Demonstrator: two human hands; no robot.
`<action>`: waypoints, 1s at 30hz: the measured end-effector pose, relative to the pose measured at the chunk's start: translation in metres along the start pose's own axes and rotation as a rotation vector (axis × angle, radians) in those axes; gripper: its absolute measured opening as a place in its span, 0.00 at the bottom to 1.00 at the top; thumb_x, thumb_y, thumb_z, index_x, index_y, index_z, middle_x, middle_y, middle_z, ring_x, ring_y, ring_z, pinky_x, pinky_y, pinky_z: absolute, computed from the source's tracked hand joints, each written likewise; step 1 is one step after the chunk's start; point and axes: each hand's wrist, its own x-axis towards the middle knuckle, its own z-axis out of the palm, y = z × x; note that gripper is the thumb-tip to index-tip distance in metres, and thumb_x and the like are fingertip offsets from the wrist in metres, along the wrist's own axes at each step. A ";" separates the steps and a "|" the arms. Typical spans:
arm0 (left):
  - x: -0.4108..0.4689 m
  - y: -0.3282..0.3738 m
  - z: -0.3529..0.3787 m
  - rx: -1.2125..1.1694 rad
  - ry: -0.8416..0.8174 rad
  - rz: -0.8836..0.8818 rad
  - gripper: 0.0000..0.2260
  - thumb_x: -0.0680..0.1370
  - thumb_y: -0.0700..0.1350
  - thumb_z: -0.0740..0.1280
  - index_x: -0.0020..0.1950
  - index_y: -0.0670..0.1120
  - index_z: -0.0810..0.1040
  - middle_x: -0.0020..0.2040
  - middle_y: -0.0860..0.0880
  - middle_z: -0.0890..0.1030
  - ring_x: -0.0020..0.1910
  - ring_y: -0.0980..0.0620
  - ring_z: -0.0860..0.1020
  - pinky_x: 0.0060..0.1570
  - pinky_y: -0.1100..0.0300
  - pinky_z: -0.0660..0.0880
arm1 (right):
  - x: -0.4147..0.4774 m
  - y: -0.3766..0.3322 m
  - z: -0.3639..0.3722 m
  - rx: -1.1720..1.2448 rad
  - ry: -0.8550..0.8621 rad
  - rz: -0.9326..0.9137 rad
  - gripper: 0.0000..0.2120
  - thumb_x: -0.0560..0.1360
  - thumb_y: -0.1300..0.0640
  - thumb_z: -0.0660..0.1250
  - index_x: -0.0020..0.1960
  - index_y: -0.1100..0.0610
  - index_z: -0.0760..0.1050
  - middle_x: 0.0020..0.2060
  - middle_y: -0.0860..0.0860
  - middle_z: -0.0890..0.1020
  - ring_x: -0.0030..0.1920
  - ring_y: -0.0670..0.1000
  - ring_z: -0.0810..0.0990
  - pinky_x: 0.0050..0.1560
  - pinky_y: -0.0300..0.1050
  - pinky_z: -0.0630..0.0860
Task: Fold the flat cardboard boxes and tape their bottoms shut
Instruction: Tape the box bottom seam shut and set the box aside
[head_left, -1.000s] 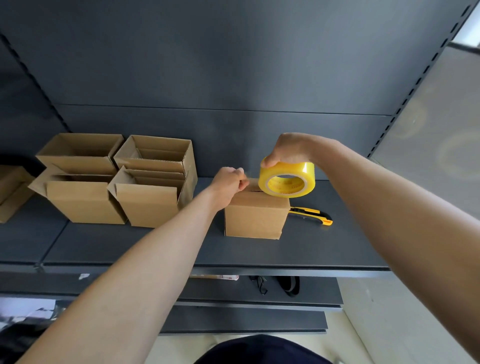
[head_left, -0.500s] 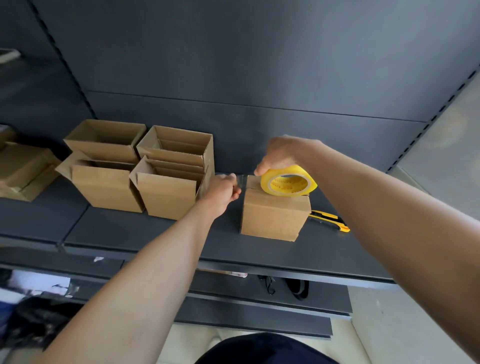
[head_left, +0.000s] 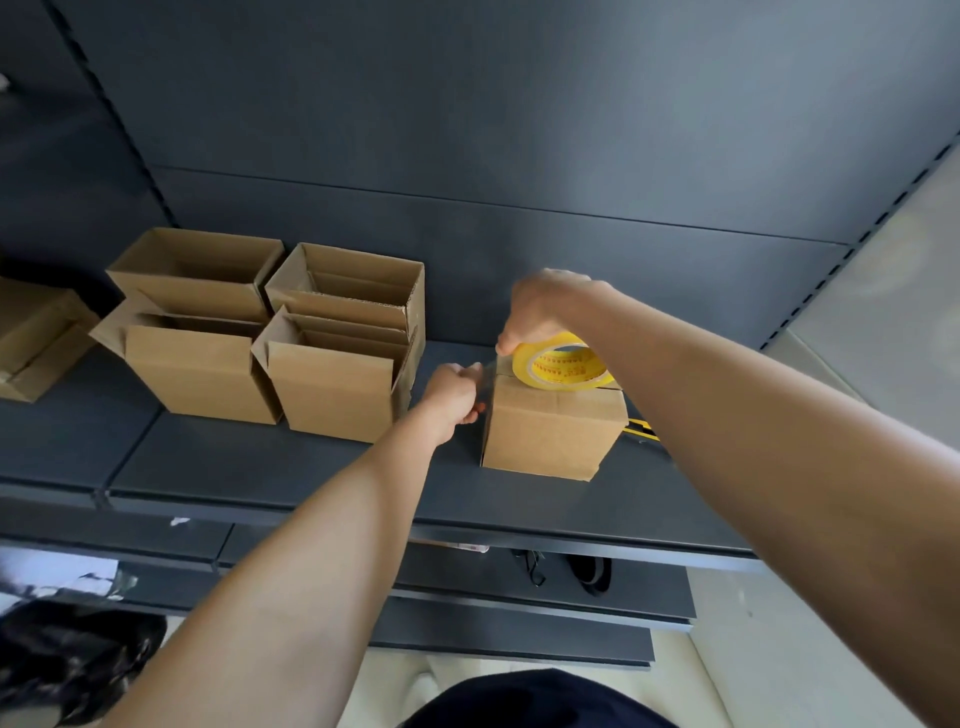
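Observation:
A small closed cardboard box (head_left: 550, 434) stands on the dark shelf (head_left: 260, 462), its flaps facing up. My right hand (head_left: 540, 309) grips a yellow tape roll (head_left: 563, 368) that lies tilted on the box's top. A clear strip of tape runs from the roll over the box's left top edge. My left hand (head_left: 454, 395) pinches the strip's free end at the box's upper left corner.
Several folded open-topped boxes (head_left: 332, 384) stand in a group to the left on the shelf. More cardboard (head_left: 36, 338) lies at the far left. A yellow utility knife (head_left: 641, 430) peeks out behind the box's right side. Lower shelves sit below.
The roll has come down from above the box and now lies on its top. My left hand has moved left and down, drawing the tape over the box's left edge.

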 end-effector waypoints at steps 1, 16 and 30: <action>0.000 -0.002 0.002 0.010 -0.016 0.007 0.12 0.83 0.50 0.57 0.43 0.44 0.70 0.39 0.46 0.74 0.33 0.53 0.71 0.29 0.62 0.69 | 0.001 -0.001 0.000 0.001 0.007 0.003 0.23 0.72 0.42 0.69 0.61 0.55 0.75 0.47 0.51 0.74 0.47 0.55 0.74 0.45 0.44 0.72; -0.012 0.007 0.002 -0.026 -0.211 0.256 0.24 0.70 0.37 0.62 0.67 0.44 0.67 0.65 0.45 0.71 0.64 0.49 0.69 0.61 0.57 0.65 | 0.015 0.010 0.005 0.017 0.043 0.030 0.16 0.70 0.42 0.71 0.46 0.53 0.72 0.33 0.48 0.72 0.43 0.55 0.76 0.42 0.44 0.72; -0.014 0.015 0.011 0.718 -0.468 0.367 0.52 0.71 0.58 0.73 0.77 0.53 0.35 0.75 0.57 0.37 0.77 0.51 0.47 0.73 0.50 0.52 | 0.013 0.021 0.001 0.065 -0.017 0.016 0.18 0.71 0.40 0.66 0.42 0.55 0.73 0.36 0.49 0.74 0.41 0.53 0.76 0.41 0.43 0.71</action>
